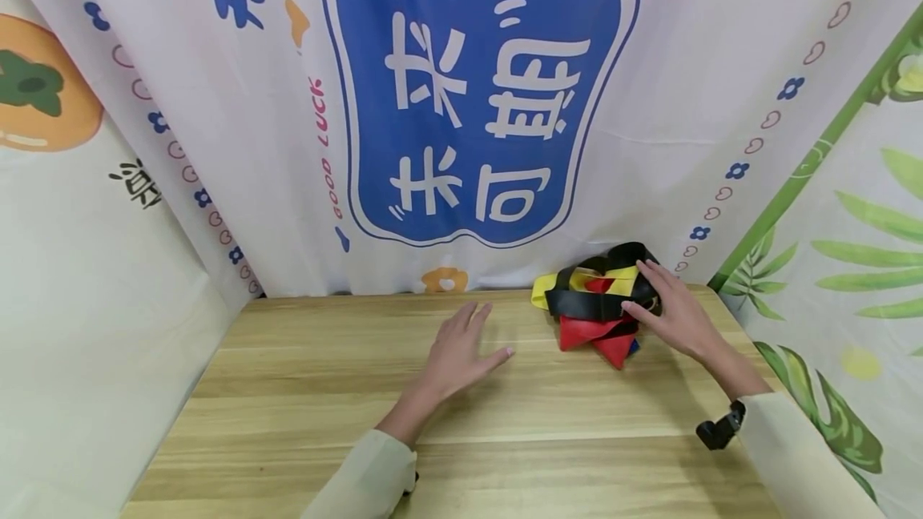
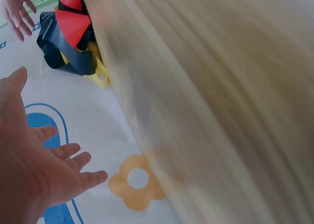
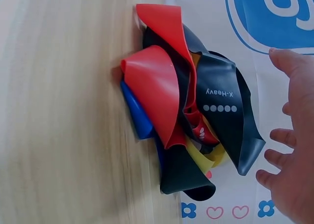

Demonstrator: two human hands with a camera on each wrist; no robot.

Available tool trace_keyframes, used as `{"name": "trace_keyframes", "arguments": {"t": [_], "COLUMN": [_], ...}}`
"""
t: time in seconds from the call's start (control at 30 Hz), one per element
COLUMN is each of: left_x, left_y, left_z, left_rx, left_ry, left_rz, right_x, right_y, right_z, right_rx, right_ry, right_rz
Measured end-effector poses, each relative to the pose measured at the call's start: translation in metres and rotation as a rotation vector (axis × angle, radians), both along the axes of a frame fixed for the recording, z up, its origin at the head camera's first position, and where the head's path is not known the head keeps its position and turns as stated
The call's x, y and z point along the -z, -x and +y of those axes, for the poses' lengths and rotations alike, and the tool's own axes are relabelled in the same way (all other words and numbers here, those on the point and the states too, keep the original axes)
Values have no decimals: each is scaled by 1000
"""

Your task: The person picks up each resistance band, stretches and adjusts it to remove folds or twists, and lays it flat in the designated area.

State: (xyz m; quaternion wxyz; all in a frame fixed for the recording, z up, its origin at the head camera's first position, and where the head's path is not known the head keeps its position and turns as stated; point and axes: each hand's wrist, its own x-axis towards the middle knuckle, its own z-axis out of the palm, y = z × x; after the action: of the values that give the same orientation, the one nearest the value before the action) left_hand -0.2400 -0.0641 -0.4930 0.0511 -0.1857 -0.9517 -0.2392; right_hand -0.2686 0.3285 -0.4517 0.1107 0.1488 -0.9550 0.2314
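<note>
A tangled pile of flat resistance bands [image 1: 587,305] in black, red, yellow and blue lies at the back right of the wooden table, against the printed cloth. In the right wrist view a black band [image 3: 221,96] is marked "X-Heavy", with red bands [image 3: 154,81] folded beside it. My right hand [image 1: 676,311] is at the right side of the pile, fingers spread, with the thumb and fingertips overlapping the black band in the head view. My left hand [image 1: 454,351] hovers over the middle of the table, fingers loosely extended and holding nothing.
The wooden table [image 1: 324,391] ends at a white hanging cloth [image 1: 692,102] with a blue printed panel. More printed cloth hangs on the left [image 1: 79,263] and right [image 1: 858,279]. A black wrist strap [image 1: 721,427] sits at my right sleeve.
</note>
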Motion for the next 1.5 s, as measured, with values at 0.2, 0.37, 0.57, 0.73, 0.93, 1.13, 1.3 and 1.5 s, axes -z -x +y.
{"name": "trace_keyframes", "arguments": {"t": [0.2,0.37,0.57,0.73,0.93,1.13,1.3,1.5], "left_x": [1,3,6,9,13,14,9,8], "left_y": [7,13,19,24,30,37,40,43], "left_z": [29,47,61,75,89,99,110,118], "left_rx": [22,23,27,56,46,50,47,69], "left_ry": [-30,-46,-59,-92,-98,-62,-43,-60], "left_rz": [-45,-60,-62,-64,-85,-77,-70,-76], "right_x": [0,-2,-5,-7,-6,-4,0,5], "right_y": [9,15,24,34,45,52,59,67], "right_z": [6,7,5,4,4,2,0,-1], "right_rx": [-3,7,10,-2,-32,-51,-60,-73], "right_ry": [71,93,84,109,147,155,161,150], "right_rz": [-8,-5,-6,-6,29,65,89,116]}}
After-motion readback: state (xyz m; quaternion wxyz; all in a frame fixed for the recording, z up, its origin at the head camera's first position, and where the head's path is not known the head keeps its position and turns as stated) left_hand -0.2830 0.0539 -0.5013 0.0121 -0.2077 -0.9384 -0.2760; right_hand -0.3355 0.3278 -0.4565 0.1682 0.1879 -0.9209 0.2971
